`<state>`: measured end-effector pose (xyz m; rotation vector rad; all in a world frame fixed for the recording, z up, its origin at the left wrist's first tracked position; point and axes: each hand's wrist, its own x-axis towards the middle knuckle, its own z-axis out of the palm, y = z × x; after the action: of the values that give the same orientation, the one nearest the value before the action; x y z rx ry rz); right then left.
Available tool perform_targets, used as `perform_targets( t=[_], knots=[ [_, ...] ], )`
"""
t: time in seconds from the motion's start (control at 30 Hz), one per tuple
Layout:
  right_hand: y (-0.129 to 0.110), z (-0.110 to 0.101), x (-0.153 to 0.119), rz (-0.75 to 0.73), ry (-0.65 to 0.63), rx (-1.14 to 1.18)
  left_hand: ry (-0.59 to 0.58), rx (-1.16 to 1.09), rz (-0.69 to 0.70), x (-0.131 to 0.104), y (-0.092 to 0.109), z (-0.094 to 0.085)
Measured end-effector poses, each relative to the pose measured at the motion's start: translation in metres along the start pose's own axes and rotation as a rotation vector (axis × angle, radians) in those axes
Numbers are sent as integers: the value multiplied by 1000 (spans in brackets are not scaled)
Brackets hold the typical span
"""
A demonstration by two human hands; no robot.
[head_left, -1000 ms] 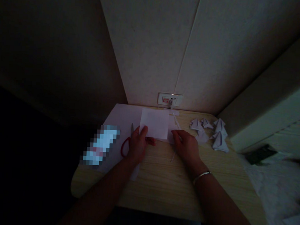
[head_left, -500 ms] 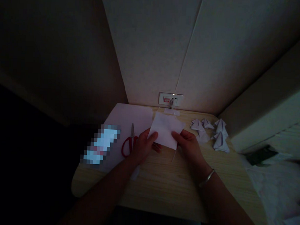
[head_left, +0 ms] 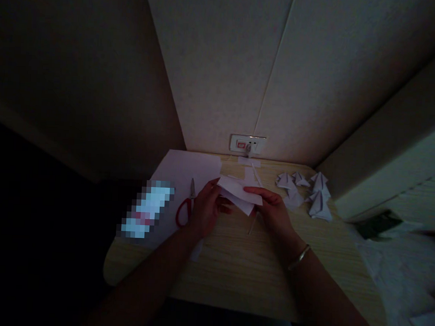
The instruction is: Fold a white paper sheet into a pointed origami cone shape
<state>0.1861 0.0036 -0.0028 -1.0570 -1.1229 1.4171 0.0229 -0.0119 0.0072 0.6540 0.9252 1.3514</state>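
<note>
A small white sheet of paper [head_left: 240,190] is bent over on itself above the table, its upper flap lying partway over the lower layer. My left hand [head_left: 207,208] grips its left end, fingers curled behind it. On the right end, my right hand [head_left: 271,208] pinches the paper, with the index finger laid along the top flap. Red-handled scissors [head_left: 190,205] lie just left of my left hand, partly hidden by it. Beneath them is a larger white sheet [head_left: 166,180].
Several folded white paper shapes [head_left: 319,196] stand at the right of the wooden table [head_left: 241,279]. Narrow paper strips [head_left: 255,174] lie behind my hands. A blurred-out bright phone-like rectangle [head_left: 146,210] is at the left. A wall socket [head_left: 247,144] sits above the back edge.
The small sheet was held flat and facing up; now its far edge is folded over toward me. My fingers have shifted along its ends. The scissors and paper shapes have stayed put.
</note>
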Motion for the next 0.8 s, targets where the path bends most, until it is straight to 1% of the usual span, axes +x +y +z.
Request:
perform_targets(
  t=[0.03, 0.1, 0.17, 0.23, 0.3, 0.37, 0.47, 0.53, 0.67, 0.8],
  knots=[
    [1, 1, 0, -31, 11, -28, -33, -27, -1, -1, -1, 1],
    [2, 2, -2, -105, -25, -107, -98, -71, 10, -2, -5, 3],
    [3, 4, -4, -202, -129, -234, -115, -105, 14, -4, -7, 5],
    [4, 5, -7, -289, -267, -385, -85, -125, 20, -5, -7, 5],
    [4, 7, -10, -323, -387, -491, -45, -124, 27, -5, -4, 4],
    [3, 8, -13, -309, -467, -524, -23, -102, 27, -5, -1, 3],
    [0, 9, -16, -261, -518, -448, -14, -68, 27, -6, 3, 1],
    [-1, 10, -17, -212, -498, -345, -25, -60, 30, -5, 3, 2],
    [3, 14, -16, -66, -412, -166, -71, -50, 18, -6, 0, 3],
    [8, 19, -15, 49, -402, -106, -92, -35, 25, -6, -3, 4]
  ],
)
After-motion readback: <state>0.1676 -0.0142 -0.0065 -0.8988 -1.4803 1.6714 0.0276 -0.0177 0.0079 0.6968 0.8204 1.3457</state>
